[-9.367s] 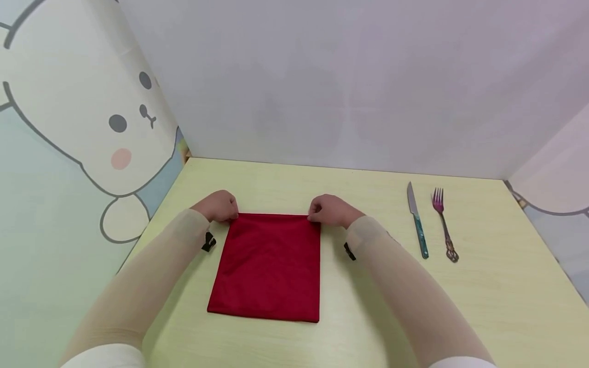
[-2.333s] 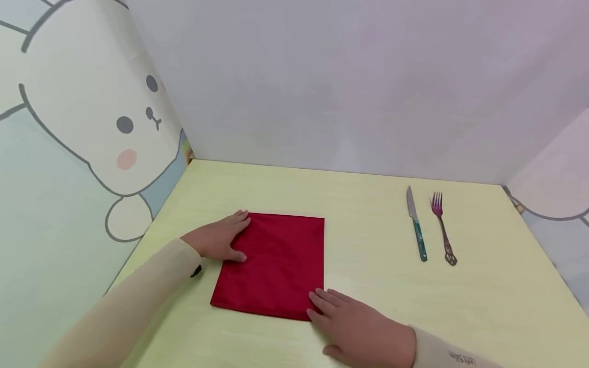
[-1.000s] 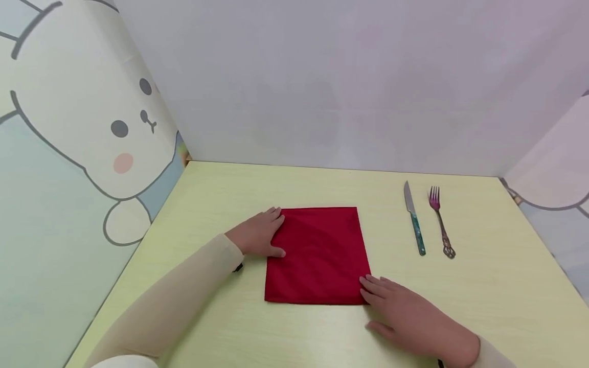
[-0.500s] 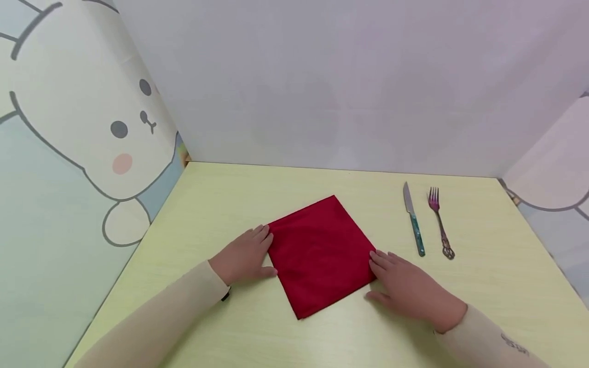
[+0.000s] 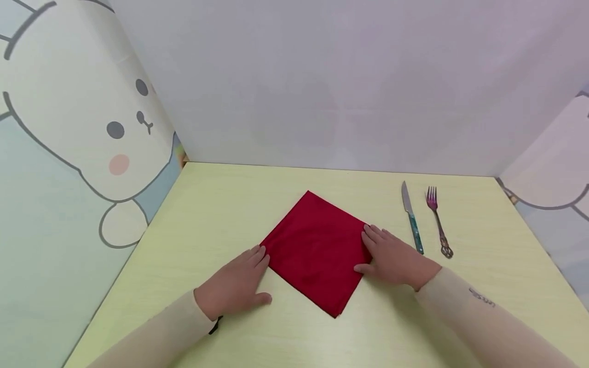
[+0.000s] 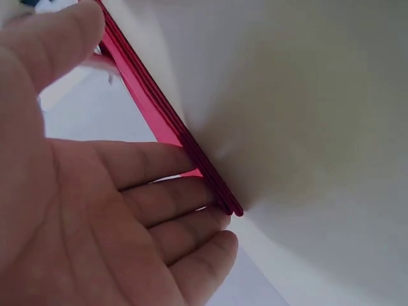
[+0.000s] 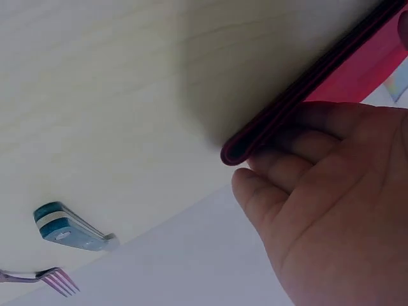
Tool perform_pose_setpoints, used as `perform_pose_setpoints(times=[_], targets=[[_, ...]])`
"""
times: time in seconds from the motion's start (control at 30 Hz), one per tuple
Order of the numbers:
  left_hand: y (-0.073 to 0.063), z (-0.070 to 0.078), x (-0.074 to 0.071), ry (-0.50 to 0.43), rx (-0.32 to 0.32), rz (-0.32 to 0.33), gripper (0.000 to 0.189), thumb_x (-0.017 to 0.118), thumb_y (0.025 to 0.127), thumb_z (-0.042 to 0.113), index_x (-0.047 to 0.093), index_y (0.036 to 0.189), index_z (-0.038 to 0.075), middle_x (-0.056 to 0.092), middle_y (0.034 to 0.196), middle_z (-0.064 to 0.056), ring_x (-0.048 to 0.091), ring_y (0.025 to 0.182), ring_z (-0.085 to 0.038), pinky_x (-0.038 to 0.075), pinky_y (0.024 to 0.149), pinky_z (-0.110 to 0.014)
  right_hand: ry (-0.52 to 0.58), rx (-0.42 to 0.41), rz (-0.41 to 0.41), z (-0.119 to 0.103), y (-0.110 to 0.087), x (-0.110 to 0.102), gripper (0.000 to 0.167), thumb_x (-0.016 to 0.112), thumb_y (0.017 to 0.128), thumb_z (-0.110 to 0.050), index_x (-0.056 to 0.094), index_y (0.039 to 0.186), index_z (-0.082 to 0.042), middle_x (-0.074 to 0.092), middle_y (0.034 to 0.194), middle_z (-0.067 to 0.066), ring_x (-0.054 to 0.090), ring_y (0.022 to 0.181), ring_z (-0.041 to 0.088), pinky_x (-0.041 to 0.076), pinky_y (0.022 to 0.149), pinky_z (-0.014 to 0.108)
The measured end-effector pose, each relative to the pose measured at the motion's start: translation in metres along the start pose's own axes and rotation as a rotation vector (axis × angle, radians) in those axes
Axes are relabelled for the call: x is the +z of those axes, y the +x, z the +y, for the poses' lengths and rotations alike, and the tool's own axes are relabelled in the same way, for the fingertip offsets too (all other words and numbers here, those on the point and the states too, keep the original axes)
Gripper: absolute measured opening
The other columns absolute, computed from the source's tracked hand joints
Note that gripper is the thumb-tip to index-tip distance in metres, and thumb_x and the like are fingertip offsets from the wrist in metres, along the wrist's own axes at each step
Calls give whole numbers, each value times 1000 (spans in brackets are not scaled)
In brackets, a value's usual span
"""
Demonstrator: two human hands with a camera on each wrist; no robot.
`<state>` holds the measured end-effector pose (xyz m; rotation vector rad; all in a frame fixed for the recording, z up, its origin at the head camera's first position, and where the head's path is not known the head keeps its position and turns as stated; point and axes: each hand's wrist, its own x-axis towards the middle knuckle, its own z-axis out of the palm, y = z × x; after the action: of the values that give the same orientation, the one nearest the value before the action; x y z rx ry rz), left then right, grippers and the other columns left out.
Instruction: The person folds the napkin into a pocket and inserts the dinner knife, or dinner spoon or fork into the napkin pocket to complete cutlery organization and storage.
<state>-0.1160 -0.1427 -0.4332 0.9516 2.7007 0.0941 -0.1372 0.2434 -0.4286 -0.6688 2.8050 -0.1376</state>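
Observation:
A folded red cloth (image 5: 315, 250) lies flat on the table, turned so that one corner points to the back and another to the front. The straight fingertips of my left hand (image 5: 234, 286) rest on its left corner, with the thumb apart on the near side. My right hand (image 5: 398, 258) lays its extended fingers on the right corner, its thumb at the near edge. In the left wrist view the stacked layers of the cloth (image 6: 172, 121) show at the fingertips. A rounded fold of the cloth (image 7: 255, 137) appears beside the fingers in the right wrist view.
A knife (image 5: 412, 220) with a teal handle lies right of the cloth, its handle end close beyond my right hand. Beside it is a fork (image 5: 439, 222) with a purplish head. A pale wall (image 5: 340, 92) stands along the back edge of the light wooden table (image 5: 221, 194).
The red cloth, first square to the table, was slid right and then turned counterclockwise into a diamond. My right hand moved away from me and my left hand came nearer, both staying on it.

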Motion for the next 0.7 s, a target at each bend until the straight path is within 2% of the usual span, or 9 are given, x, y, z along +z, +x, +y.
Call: perform_pose_setpoints(times=[0.2, 0.4, 0.7], targets=[[-11, 13, -1, -43, 33, -26, 82, 71, 93, 48, 46, 152, -4, 39, 161, -18, 31, 151, -34, 31, 120, -44, 37, -14, -50, 18, 24, -2, 99, 67, 93, -61, 32, 159, 4, 26, 165, 24, 23, 151, 47, 32, 118, 56], [-18, 25, -1, -55, 80, -97, 82, 70, 94, 51, 44, 155, 2, 36, 164, -13, 30, 152, -29, 30, 121, -43, 76, -58, -77, 36, 47, -6, 108, 62, 89, -73, 26, 162, -2, 20, 169, 16, 17, 154, 43, 29, 120, 54], [-25, 36, 1, -29, 180, -102, 79, 67, 96, 54, 45, 155, 5, 36, 164, -8, 31, 152, -24, 34, 119, -38, 68, -103, -84, 35, 62, -13, 118, 62, 83, -80, 25, 163, -2, 18, 170, 17, 13, 155, 42, 25, 121, 55]])
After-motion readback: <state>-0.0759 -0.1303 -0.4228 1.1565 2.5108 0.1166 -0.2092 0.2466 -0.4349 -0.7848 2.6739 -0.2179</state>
